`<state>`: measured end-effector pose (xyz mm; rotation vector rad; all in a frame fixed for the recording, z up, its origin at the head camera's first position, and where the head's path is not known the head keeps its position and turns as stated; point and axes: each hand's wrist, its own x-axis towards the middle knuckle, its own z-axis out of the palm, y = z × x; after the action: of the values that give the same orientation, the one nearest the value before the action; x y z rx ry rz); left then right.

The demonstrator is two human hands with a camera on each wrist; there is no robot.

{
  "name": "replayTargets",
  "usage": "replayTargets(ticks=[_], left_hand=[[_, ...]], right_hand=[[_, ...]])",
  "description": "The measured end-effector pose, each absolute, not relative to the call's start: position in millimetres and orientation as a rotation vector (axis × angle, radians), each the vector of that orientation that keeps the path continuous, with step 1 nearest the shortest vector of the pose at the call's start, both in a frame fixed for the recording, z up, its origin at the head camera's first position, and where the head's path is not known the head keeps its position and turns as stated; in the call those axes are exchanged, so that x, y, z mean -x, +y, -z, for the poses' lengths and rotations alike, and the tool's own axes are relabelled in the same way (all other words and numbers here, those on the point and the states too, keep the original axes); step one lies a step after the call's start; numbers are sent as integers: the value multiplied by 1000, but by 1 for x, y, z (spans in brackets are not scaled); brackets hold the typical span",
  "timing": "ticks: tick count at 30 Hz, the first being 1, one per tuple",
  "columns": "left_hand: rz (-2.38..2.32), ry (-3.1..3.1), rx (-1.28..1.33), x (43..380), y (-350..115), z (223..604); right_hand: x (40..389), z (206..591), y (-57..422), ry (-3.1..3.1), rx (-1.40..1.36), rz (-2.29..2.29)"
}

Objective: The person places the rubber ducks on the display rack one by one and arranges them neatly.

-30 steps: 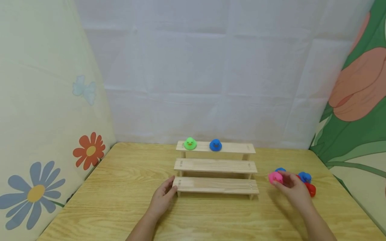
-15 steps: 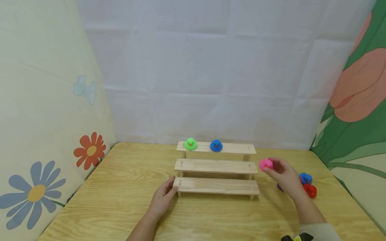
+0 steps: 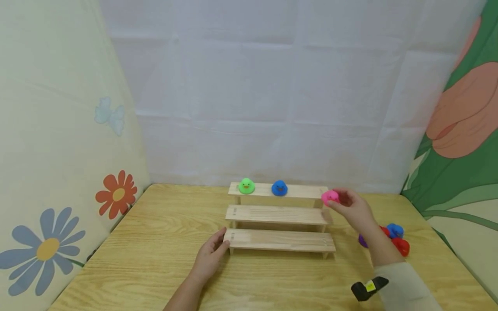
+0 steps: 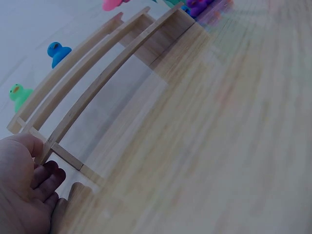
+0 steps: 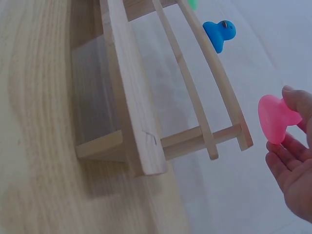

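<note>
Wooden stand: green duck at 10 o'clock, blue duck at 12, both on top.
Pink duck: smooth, bright, aloft at 2.
Right hand: pinching it.
Left hand: gripping stand's end, 8.

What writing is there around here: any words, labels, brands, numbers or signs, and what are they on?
None can be read in any view.
Yellow patch on the black piece by the right sleeve: too small and blurred to tell whether it bears writing.
Shelf: small marks near the board ends, too small to make out.
Pink duck: no writing visible.
</note>
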<state>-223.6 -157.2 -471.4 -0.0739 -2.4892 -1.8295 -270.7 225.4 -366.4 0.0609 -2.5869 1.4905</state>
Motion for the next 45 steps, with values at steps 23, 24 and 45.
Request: replayTargets(ticks=[23,24,45], left_hand=[[1846,-2474,71,223,-158,472],[1851,-2472,65,223,-157,472],[1850,-2482,63,224,-158,473]], right_hand=[[316,364,197,-2578,-230,-1511],[316,365,196,-2577,-228,-1519],[321,364,192,-2668,-238,-1458]])
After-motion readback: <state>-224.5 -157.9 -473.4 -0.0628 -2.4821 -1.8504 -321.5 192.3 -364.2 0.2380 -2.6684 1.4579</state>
